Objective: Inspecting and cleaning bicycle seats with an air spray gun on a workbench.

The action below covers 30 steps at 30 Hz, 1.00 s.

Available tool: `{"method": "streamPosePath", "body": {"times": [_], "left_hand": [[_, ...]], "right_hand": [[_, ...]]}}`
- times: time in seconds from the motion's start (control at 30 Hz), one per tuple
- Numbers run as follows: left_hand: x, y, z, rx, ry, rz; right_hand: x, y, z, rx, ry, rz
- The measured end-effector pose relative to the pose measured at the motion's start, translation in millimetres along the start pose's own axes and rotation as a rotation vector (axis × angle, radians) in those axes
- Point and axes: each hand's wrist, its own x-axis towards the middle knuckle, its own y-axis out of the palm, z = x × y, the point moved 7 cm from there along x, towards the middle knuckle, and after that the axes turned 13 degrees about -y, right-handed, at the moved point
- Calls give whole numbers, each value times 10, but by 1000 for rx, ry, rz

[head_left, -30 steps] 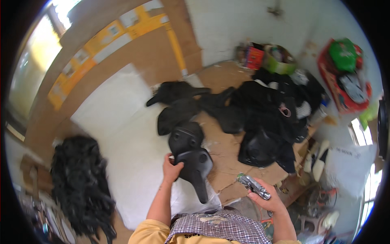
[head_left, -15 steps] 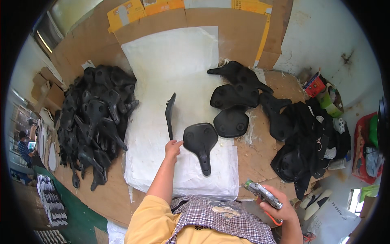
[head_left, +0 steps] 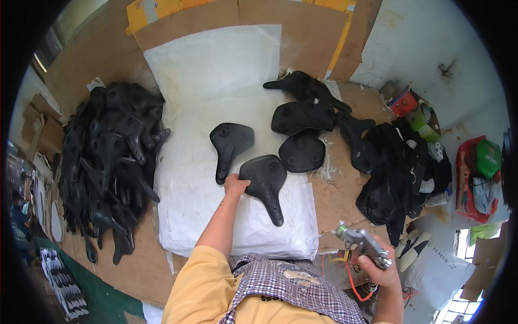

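Observation:
Two black bicycle saddle pads lie on the white sheet in front of me. My left hand is closed at the left edge of the nearer saddle, thumb over its rim, other fingers partly hidden. That saddle's narrow nose points toward me, slightly right. Just beyond the hand lies the farther saddle, its nose tip close to my fingers. At the lower right, my right hand is wrapped round a metal spray gun, nozzle pointing left. An orange hose hangs below it.
A tall heap of black saddles stands left of the sheet. Several more saddles overlap along its right side. Farther right are a dark cloth pile, a green box and a red bag. Cardboard walls the back.
The farther saddle, edge-on in my left hand before, now lies flat. My left hand has moved onto the nearer saddle, which has turned slightly. The spray gun has tilted; the view has shifted.

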Motion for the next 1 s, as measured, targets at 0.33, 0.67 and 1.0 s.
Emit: {"method": "streamPosePath", "body": {"times": [0.33,0.67,1.0], "left_hand": [[-501,-1574,-983,-1079,455,128],[319,-898,-1393,-16,678,-315],[498,-967,-1367,-731,282,107]], "right_hand": [[-113,106,-91,-60,121,26],[284,486,-109,6,2,45],[376,481,-207,196,121,45]]}}
